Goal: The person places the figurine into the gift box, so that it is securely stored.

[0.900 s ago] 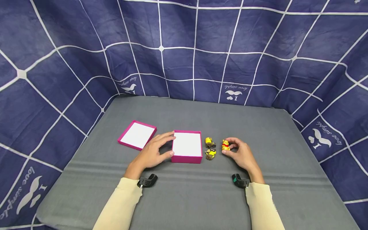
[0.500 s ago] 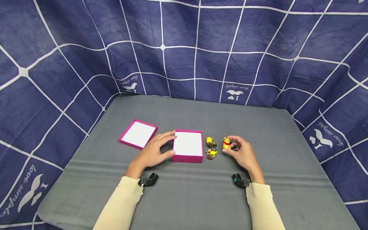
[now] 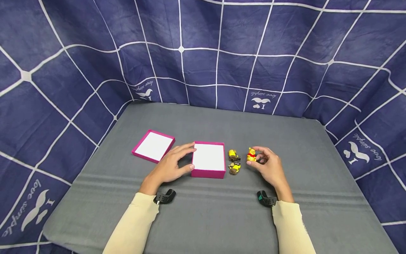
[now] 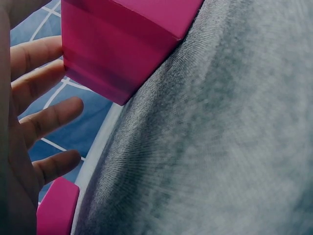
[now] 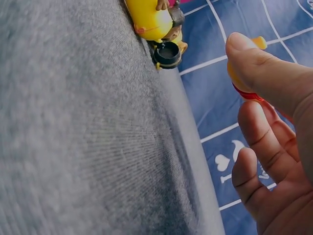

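Note:
My right hand (image 3: 269,164) pinches a small yellow bear figurine in a red shirt (image 3: 251,154) between thumb and fingertips. In the right wrist view the thumb hides most of the bear figurine (image 5: 237,76), which appears off the table. My left hand (image 3: 169,165) lies along the left side of an open pink box (image 3: 207,174) with a white inside. Its fingertips touch the box wall (image 4: 115,46), with fingers fairly straight and spread. Two yellow-and-brown figurines lie just right of the box, one farther back (image 3: 233,154) and one nearer (image 3: 235,168).
A pink lid (image 3: 152,145), white inside up, lies left of the box, behind my left hand. The grey cloth-covered table (image 3: 209,215) reaches back to a blue curtain with white grid lines (image 3: 203,63). Black straps (image 3: 165,196) sit at both wrists.
The bear figurine has risen slightly in my right hand. My left hand stays at the box, and the two other figurines lie as before. The head view has shifted a little.

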Motion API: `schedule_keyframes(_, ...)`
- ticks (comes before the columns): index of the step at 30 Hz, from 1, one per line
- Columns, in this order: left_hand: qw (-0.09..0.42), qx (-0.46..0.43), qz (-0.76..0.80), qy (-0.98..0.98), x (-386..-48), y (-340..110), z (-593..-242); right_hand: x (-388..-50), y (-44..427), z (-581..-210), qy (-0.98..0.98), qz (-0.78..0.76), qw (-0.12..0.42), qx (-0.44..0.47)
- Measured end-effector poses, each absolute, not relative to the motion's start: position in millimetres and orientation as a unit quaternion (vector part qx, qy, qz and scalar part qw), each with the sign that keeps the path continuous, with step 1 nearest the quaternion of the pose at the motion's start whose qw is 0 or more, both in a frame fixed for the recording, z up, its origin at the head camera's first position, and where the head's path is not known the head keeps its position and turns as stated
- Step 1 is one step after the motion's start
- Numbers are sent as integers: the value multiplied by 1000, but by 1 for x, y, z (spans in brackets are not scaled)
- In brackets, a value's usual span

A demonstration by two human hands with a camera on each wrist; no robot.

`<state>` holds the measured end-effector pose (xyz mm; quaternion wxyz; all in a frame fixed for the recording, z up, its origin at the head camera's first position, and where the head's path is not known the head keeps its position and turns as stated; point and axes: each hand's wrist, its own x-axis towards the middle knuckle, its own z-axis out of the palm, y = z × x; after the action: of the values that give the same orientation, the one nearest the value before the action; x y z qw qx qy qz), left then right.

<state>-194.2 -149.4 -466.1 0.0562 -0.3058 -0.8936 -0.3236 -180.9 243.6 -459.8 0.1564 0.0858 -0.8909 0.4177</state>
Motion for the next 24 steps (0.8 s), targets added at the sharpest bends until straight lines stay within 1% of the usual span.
schedule_keyframes(24, 58, -307, -321, -894, -194, -150, -465, -185, 230, -448, -876, 426, 195, 113)
